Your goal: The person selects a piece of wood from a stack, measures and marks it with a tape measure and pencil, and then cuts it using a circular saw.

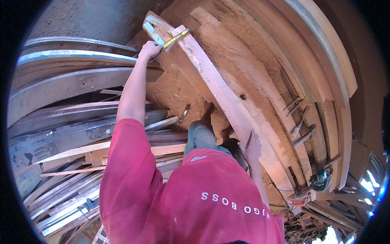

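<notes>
My left hand, at the end of the outstretched arm, is closed at the near end of a yellow tape measure. The tape's blade lies across the far end of a long, pale reddish plank. Most of the tape's case is hidden by the fingers. My right hand rests with stretched fingers on the same plank, nearer my body. A thin dark line shows beside those fingers; I cannot tell whether it is a pencil or a shadow. A block with pale blue edges sits beside the plank's far end.
Stacked boards fill the left side. Sawdust covers the ground, where a small metallic object lies. Broad timbers curve along the right, with wooden pegs and a green power tool near them.
</notes>
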Motion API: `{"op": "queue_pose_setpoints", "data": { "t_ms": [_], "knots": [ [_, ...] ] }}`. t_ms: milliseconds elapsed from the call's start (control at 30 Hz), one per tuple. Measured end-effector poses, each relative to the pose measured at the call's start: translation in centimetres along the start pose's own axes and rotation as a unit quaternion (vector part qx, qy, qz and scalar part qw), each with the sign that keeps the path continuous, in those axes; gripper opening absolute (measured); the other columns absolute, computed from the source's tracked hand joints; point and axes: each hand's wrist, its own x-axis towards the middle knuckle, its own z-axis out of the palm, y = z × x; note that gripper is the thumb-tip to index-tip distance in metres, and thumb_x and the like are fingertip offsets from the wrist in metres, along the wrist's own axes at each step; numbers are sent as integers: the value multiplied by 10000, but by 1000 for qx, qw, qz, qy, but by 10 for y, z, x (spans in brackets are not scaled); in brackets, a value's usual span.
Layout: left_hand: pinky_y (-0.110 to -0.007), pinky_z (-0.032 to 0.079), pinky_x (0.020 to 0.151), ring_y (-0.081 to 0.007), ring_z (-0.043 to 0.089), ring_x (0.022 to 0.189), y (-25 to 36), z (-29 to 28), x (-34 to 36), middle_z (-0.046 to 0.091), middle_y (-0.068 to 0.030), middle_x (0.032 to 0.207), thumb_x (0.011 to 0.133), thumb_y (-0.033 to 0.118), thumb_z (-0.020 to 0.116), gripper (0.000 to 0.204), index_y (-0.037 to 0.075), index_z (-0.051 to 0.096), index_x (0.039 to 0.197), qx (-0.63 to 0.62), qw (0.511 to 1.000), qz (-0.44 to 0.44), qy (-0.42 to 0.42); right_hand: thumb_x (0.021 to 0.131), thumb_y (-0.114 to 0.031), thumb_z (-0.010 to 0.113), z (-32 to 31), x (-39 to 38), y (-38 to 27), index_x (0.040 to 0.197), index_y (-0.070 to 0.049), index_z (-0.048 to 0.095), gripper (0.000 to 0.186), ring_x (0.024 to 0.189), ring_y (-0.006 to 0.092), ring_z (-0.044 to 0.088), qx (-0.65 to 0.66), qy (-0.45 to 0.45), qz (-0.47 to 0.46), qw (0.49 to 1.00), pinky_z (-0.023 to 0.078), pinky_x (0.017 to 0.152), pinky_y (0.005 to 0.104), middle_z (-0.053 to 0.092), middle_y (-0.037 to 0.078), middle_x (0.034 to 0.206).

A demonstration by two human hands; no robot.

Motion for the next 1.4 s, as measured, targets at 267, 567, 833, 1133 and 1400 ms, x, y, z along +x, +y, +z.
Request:
{"op": "queue_pose_setpoints", "data": {
  "t_ms": [267, 567, 833, 1133, 1400],
  "knots": [
    [-417, 545, 985, -311, 724, 1093, -12, 3, 26, 770, -158, 1115, 882, 438, 673, 414, 103, 800, 1089, -38, 996, -35, -75, 820, -326, 826, 3, 8, -9, 1585, -36, 284, 982, 1366, 443, 469, -26, -24, 30, 999, 383, 1128, 543, 478, 264, 1495],
    [-416, 545, 974, -347, 726, 1067, -13, -3, 24, 765, -189, 1104, 873, 484, 711, 442, 117, 805, 1101, -50, 997, -36, -43, 821, -327, 827, 6, 9, -3, 1603, -41, 248, 1015, 1370, 453, 467, -32, -34, 18, 999, 375, 1131, 551, 474, 281, 1495],
    [-442, 537, 1009, -329, 699, 1157, -14, -3, 25, 743, -154, 1215, 884, 514, 683, 470, 170, 780, 1189, -38, 994, -61, -80, 829, -322, 825, 4, 12, -2, 1612, -47, 228, 1022, 1382, 451, 454, -28, -46, 21, 998, 355, 1151, 549, 454, 280, 1513],
    [-418, 551, 949, -348, 735, 1028, -17, -1, 23, 770, -197, 1063, 887, 468, 692, 440, 91, 805, 1085, -42, 997, -26, -53, 844, -331, 810, 7, 9, -2, 1614, -41, 223, 1011, 1400, 432, 439, -33, -45, 15, 998, 341, 1156, 552, 440, 264, 1531],
    [-383, 565, 791, -247, 746, 855, 0, -3, 3, 771, -154, 891, 911, 485, 680, 475, 53, 790, 1076, -88, 994, 61, 10, 847, -363, 804, 15, 8, 6, 1602, -4, 238, 1009, 1415, 445, 417, -45, -36, 4, 998, 345, 1168, 530, 421, 275, 1541]
  ]
}}
